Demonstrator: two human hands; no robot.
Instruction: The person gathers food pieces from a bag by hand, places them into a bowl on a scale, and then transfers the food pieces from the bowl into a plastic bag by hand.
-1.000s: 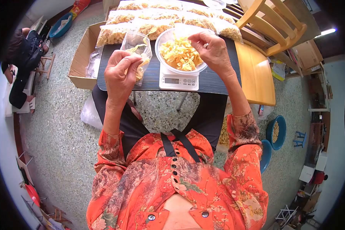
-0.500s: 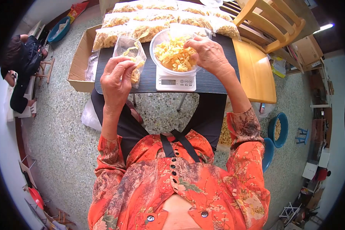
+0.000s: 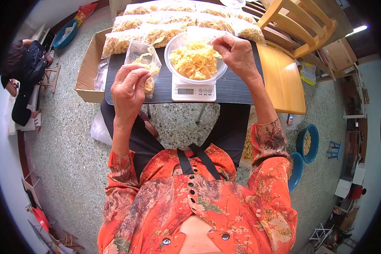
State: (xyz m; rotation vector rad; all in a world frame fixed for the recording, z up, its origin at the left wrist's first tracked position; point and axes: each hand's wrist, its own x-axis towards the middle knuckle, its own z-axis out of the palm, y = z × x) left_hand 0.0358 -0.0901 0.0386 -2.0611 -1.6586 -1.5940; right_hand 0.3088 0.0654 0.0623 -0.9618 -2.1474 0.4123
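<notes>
My left hand is closed in a pinch at the near left side of a clear plastic bag, apparently gripping its film. A few dried yellow strips show inside the bag. At the right rim of a clear round bowl, my right hand has its fingers pinched together, with a small dried yellow piece at the fingertips. A heap of dried yellow strips fills the bowl. Beneath it is a white kitchen scale, whose display digits are too faint to read.
Filled clear bags lie in rows along the back of the dark table. A cardboard box stands at its left, a wooden chair at its right. Blue basins sit on the floor. Another person works at far left.
My right hand has moved from the strips in the bowl up and right to the rim. The left hand and the bag have hardly moved.
</notes>
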